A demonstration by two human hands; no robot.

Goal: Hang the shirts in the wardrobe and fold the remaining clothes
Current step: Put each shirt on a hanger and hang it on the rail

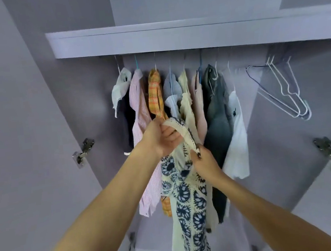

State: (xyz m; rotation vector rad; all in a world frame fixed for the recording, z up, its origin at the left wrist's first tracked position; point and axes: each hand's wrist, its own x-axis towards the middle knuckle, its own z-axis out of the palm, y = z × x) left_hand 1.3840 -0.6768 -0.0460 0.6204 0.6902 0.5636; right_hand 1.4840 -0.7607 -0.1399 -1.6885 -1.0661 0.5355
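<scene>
Head view, the only one supplied: I am looking into an open wardrobe with a shelf above the hanging space. I count eight garments already hanging in a row below it, among them a pink striped shirt, an orange plaid shirt, a grey top and a white shirt. Three spare hangers hang well apart to the right. Both hands are raised in front of the row with a cream garment with navy print between them. The left hand grips its lace-edged top, fingers curled round the trim; the right hand pinches the same trim lower down. The rest of the garment hangs down freely between my forearms. I cannot tell whether a hanger is inside it. My judgement: hanging is well advanced, with this piece not yet hung. No folded clothes are in view, so folding cannot be assessed from here.
</scene>
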